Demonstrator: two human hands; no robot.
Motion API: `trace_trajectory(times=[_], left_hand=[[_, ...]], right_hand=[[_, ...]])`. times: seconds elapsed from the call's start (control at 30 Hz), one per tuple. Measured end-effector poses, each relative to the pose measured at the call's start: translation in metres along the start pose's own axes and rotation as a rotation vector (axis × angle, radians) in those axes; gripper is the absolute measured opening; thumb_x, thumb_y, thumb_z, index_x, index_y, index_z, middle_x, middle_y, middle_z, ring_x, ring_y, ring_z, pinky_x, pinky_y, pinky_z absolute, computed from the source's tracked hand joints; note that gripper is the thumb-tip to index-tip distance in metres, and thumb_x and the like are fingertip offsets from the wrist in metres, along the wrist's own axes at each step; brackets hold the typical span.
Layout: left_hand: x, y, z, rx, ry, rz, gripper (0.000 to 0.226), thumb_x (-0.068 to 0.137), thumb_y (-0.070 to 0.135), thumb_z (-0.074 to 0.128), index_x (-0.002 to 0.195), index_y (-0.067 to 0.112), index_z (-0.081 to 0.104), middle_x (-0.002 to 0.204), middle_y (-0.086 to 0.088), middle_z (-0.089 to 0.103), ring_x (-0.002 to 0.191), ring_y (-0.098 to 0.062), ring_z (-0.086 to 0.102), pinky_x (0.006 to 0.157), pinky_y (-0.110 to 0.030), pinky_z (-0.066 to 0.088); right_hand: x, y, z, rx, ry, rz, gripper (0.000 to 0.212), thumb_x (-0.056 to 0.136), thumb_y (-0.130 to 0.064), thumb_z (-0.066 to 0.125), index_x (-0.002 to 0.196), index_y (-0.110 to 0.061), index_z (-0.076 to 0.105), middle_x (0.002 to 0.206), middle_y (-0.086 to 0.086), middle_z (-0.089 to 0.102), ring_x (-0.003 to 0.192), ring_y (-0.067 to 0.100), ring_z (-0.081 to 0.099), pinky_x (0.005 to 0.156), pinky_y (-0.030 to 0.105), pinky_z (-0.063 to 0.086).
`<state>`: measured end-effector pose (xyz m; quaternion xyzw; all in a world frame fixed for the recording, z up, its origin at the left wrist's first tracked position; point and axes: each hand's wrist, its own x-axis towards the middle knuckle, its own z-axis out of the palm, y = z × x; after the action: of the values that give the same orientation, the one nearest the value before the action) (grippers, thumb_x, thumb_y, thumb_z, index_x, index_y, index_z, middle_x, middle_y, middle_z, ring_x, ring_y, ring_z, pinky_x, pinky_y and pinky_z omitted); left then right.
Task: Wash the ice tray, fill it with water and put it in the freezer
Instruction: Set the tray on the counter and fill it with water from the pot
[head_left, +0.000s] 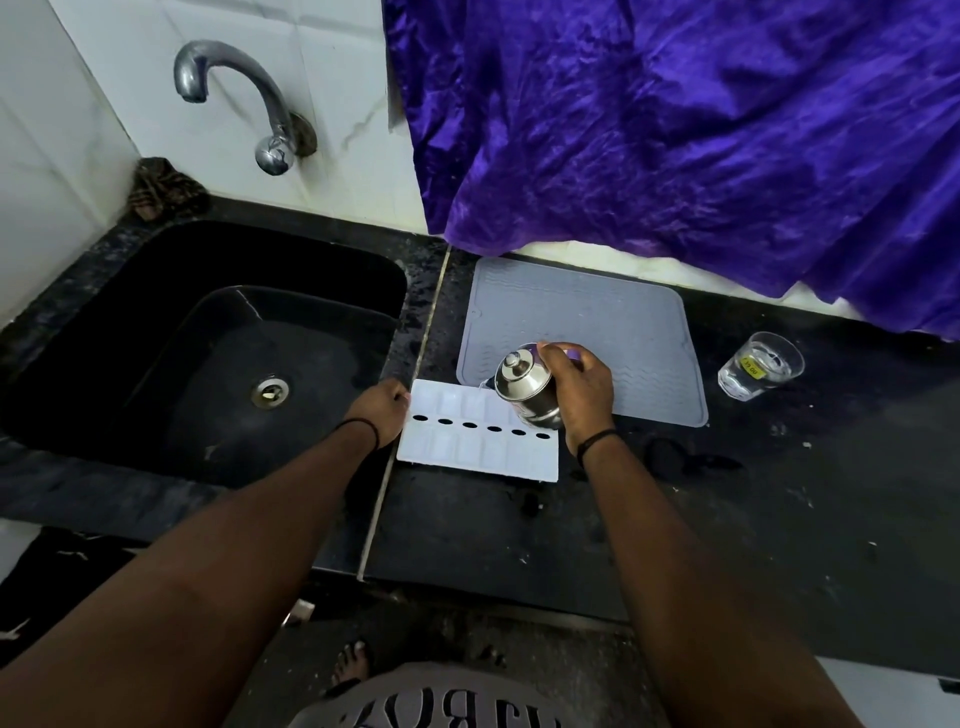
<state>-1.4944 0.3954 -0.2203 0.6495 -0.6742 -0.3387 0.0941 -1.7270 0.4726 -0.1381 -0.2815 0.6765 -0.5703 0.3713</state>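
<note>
- Head view: ice tray (478, 441), white plastic, flat on the bench beside the sink (208, 332), far edge on the grey mat (613, 317).
- My left hand (382, 408) closed on its left end.
- My right hand (582, 395) wrapped around a tilted steel pot (524, 387).
- Handling, I judge: light, flexible, sloshes when full; carry level by both short ends.

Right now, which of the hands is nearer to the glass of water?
Right. The right hand holds the steel jug over the ice tray, with the glass of water off to its right. The left hand grips the tray's far left edge, farther away.
</note>
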Motion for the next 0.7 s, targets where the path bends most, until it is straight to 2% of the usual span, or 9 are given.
trace_trajectory(times=[0.3, 0.53, 0.7], left_hand=[[0.0021, -0.0018, 0.0008, 0.007, -0.002, 0.005, 0.020, 0.096, 0.023, 0.044, 0.096, 0.009, 0.059, 0.106, -0.018, 0.064, 0.097, -0.032, 0.058, 0.075, -0.029, 0.036], [0.0022, -0.0030, 0.0020, 0.010, 0.002, -0.003, 0.019, 0.095, 0.023, 0.044, 0.097, 0.011, 0.059, 0.107, -0.017, 0.064, 0.099, -0.032, 0.058, 0.079, -0.031, 0.040], [0.0038, -0.0038, 0.0020, 0.008, 0.002, 0.003, 0.018, 0.095, 0.022, 0.044, 0.096, 0.012, 0.059, 0.108, -0.017, 0.064, 0.097, -0.032, 0.058, 0.077, -0.031, 0.040]], right_hand=[[-0.0002, 0.0019, 0.0008, -0.022, 0.001, 0.009, 0.026, 0.065, -0.048, 0.073, 0.078, -0.025, 0.074, 0.081, -0.005, 0.075, 0.081, 0.017, 0.071, 0.072, 0.031, 0.058], [-0.0011, 0.0014, 0.0008, -0.029, -0.002, -0.006, 0.016, 0.068, -0.045, 0.073, 0.075, -0.031, 0.074, 0.079, -0.006, 0.075, 0.079, 0.017, 0.072, 0.071, 0.031, 0.058], [-0.0023, 0.0012, 0.0001, -0.035, 0.002, -0.004, 0.020, 0.070, -0.043, 0.073, 0.078, -0.025, 0.074, 0.081, -0.003, 0.075, 0.081, 0.019, 0.071, 0.075, 0.034, 0.059]])
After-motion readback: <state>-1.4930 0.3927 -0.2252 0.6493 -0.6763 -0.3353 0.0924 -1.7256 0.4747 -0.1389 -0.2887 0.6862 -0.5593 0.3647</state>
